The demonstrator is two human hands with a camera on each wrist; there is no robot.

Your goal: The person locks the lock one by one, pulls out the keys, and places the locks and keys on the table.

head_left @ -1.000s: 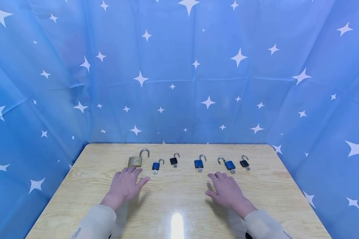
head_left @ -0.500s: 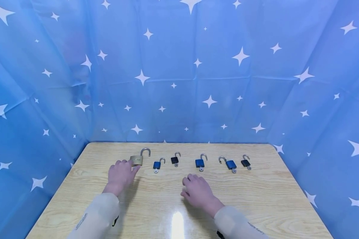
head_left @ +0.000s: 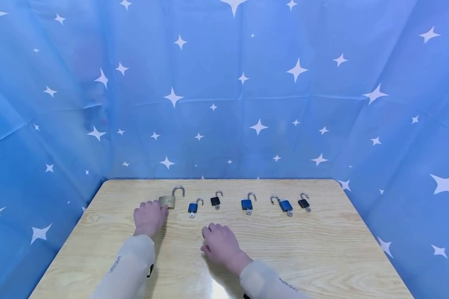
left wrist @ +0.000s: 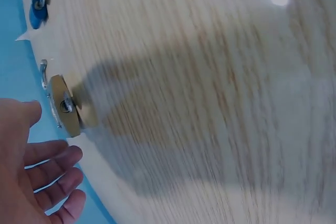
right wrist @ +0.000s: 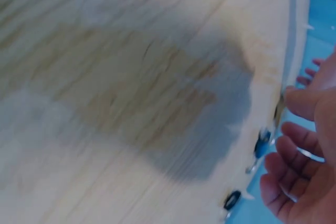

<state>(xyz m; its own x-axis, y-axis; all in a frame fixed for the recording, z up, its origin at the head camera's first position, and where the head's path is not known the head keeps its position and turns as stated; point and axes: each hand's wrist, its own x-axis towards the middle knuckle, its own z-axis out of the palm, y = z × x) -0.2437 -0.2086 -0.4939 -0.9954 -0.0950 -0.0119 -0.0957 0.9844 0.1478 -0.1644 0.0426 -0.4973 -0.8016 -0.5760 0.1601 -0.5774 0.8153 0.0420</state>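
Observation:
Six padlocks with raised, swung-out shackles lie in a row near the table's back edge. My left hand [head_left: 149, 218] is beside the large brass padlock [head_left: 166, 202], thumb near its lower edge; in the left wrist view a gap shows between the hand [left wrist: 42, 171] and the brass padlock [left wrist: 65, 106]. My right hand [head_left: 221, 245], fingers loosely bent and holding nothing, hovers in front of the left blue padlock [head_left: 192, 207] and the left black padlock [head_left: 215, 201]. Farther right are two blue padlocks [head_left: 246, 204] and another black one [head_left: 304, 203]. Keys stick out of the small padlocks.
The wooden table [head_left: 303, 257] ends at a blue curtain [head_left: 224, 137] with white stars, which stands behind it and along both sides. A bright light reflection lies on the tabletop near the front, by the right forearm.
My right hand has moved left from in front of the right-hand padlocks to the middle. My left hand has shifted slightly left, its fingers drawn closer together beside the brass padlock.

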